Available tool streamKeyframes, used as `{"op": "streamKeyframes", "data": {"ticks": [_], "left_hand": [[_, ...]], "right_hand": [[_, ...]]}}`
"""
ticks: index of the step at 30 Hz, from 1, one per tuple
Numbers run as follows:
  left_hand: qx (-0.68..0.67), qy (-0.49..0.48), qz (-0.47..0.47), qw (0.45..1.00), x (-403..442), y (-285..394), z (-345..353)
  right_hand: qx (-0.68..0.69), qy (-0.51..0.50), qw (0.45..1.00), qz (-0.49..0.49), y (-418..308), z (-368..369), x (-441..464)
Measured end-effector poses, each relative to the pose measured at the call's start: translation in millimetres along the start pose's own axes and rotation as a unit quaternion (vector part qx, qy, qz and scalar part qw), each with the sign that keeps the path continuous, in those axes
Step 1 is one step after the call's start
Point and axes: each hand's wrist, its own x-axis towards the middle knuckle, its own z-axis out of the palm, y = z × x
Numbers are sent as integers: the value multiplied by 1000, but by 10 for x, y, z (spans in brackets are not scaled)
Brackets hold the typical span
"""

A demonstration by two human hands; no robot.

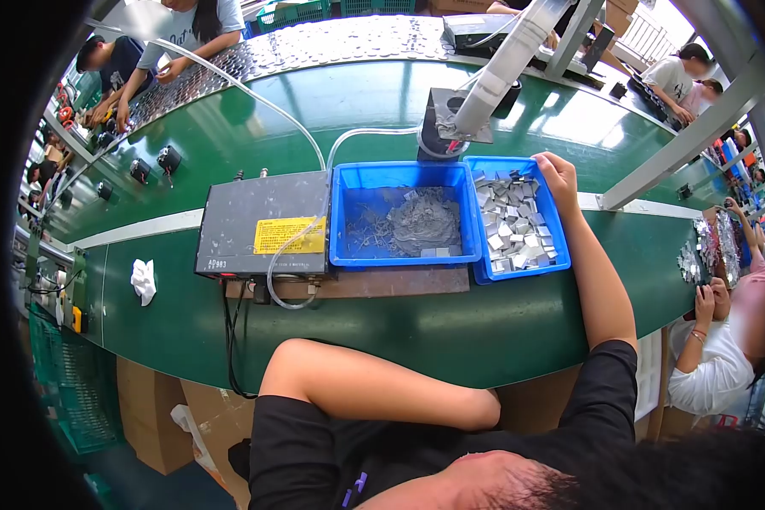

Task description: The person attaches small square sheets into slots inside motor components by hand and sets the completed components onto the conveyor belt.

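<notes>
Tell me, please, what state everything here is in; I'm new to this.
Right hand: bent, at the right blue bin's far corner
Left hand: hidden; only the bent arm shows
Right blue bin: open, filled with loose metal pieces
Left blue bin: open, holding a grey heap
Dark box: closed
White tissue or cloth: crumpled

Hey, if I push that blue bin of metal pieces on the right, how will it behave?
The blue bin is probably heavy for its size, given the heap of metallic-looking pieces inside. Those lie loose and jumbled, so they may shift or rattle. It looks fairly low and broad, so it would likely slide rather than tip.
</notes>
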Motion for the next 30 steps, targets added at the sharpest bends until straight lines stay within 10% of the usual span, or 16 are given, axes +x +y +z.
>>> {"op": "streamKeyframes", "data": {"ticks": [30], "left_hand": [[29, -57, 44, 997, 53, 236, 237]], "right_hand": [[4, -2, 1000, 0, -66, 52, 3]]}}
